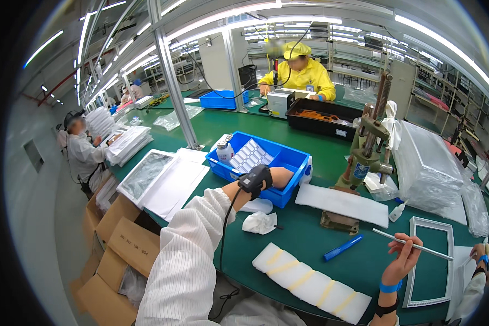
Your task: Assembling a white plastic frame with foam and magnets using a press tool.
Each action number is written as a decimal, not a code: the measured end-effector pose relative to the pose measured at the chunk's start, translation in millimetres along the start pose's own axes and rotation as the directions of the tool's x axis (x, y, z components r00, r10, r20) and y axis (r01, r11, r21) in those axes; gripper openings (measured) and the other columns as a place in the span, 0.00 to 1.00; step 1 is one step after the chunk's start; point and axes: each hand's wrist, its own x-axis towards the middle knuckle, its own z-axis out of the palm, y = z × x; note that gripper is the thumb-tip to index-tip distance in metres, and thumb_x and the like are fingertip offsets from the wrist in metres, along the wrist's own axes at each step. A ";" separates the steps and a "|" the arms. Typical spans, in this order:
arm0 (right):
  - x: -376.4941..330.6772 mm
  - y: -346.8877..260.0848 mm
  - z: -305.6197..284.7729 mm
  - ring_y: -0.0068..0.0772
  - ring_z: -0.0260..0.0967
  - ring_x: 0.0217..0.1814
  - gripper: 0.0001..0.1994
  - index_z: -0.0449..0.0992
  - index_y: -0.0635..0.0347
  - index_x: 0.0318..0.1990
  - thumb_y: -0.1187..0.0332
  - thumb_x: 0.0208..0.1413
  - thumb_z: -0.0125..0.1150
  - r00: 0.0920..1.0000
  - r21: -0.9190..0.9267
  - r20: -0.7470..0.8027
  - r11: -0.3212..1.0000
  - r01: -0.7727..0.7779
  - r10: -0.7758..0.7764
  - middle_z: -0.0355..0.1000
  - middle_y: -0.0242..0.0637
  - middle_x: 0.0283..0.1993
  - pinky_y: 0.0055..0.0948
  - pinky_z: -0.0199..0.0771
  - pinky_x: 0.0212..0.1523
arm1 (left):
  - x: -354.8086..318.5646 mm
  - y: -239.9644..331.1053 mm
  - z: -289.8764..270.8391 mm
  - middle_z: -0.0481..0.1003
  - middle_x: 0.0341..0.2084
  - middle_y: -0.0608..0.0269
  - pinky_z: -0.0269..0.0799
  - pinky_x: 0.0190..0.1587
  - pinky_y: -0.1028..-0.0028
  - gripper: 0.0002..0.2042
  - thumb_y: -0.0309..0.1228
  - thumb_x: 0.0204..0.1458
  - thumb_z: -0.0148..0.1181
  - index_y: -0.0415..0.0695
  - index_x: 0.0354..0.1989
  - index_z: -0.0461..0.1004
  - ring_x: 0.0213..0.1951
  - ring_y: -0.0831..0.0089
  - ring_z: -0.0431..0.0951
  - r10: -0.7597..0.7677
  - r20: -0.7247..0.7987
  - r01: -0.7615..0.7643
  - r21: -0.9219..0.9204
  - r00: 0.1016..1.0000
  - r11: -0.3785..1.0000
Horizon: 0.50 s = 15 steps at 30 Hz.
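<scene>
My left hand (pixel 280 177) reaches down into a divided blue bin (pixel 216 170); its fingers are hidden behind the bin's wall. Beside that hand, a sheet of white labels (pixel 252 156) and a white bottle (pixel 224 151) stand in the left compartment. My right hand (pixel 405 256) is closed around a thin grey metal strip (pixel 432 251), held slantwise above the green table. Under the strip's right end lies a rectangular light-grey frame (pixel 412 271). To the left of this hand are a blue marker-like stick (pixel 343 248) and a white foam pad with yellow tape (pixel 309 282).
A green hand press (pixel 358 163) stands behind a white foam strip (pixel 342 204). A small white dropper bottle (pixel 397 211) and crumpled white cloth (pixel 259 223) lie nearby. A co-worker's hand (pixel 479 251) is at the right edge. Open cardboard boxes (pixel 127 244) stand on the left.
</scene>
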 end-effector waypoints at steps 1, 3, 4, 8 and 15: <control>-0.8 0.2 0.1 0.21 0.71 0.29 0.11 0.66 0.61 0.44 0.63 0.72 0.41 1.000 -0.006 0.008 1.000 0.009 -0.009 0.77 0.42 0.39 0.18 0.68 0.27 | 3.2 2.5 1.7 0.80 0.40 0.47 0.75 0.44 0.58 0.16 0.34 0.53 0.58 0.43 0.49 0.74 0.42 0.48 0.80 0.033 0.021 -0.034 0.053 0.999 0.998; -2.0 1.1 1.3 0.21 0.70 0.28 0.11 0.66 0.61 0.43 0.63 0.72 0.41 1.000 -0.005 0.022 1.000 0.020 -0.020 0.76 0.42 0.39 0.18 0.67 0.26 | 1.2 8.7 -0.5 0.81 0.37 0.47 0.76 0.42 0.59 0.13 0.36 0.54 0.58 0.43 0.43 0.79 0.40 0.50 0.81 0.037 0.029 -0.041 0.140 0.999 0.989; -2.5 2.0 0.8 0.21 0.70 0.28 0.11 0.66 0.61 0.44 0.63 0.71 0.42 1.000 -0.012 0.027 1.000 0.008 -0.008 0.77 0.42 0.39 0.18 0.67 0.26 | 3.1 5.6 2.1 0.81 0.37 0.47 0.76 0.42 0.59 0.13 0.36 0.54 0.58 0.43 0.43 0.79 0.40 0.50 0.81 0.030 0.025 -0.033 0.138 0.999 0.990; -3.0 9.3 -4.8 0.20 0.70 0.28 0.10 0.67 0.61 0.45 0.64 0.71 0.43 0.999 -0.014 0.033 1.000 -0.026 0.026 0.77 0.42 0.39 0.18 0.67 0.26 | 1.9 10.5 1.5 0.80 0.39 0.47 0.77 0.45 0.60 0.17 0.38 0.51 0.61 0.42 0.45 0.80 0.42 0.52 0.82 -0.089 0.048 0.085 0.080 0.995 0.993; -1.2 14.0 -2.3 0.20 0.69 0.27 0.09 0.67 0.60 0.46 0.65 0.71 0.43 0.996 0.027 0.029 0.996 -0.089 0.088 0.78 0.42 0.38 0.18 0.67 0.26 | -4.4 -33.0 1.1 0.80 0.29 0.50 0.76 0.39 0.63 0.14 0.37 0.40 0.69 0.40 0.31 0.80 0.34 0.55 0.81 -0.059 -0.291 0.016 -0.149 0.955 0.989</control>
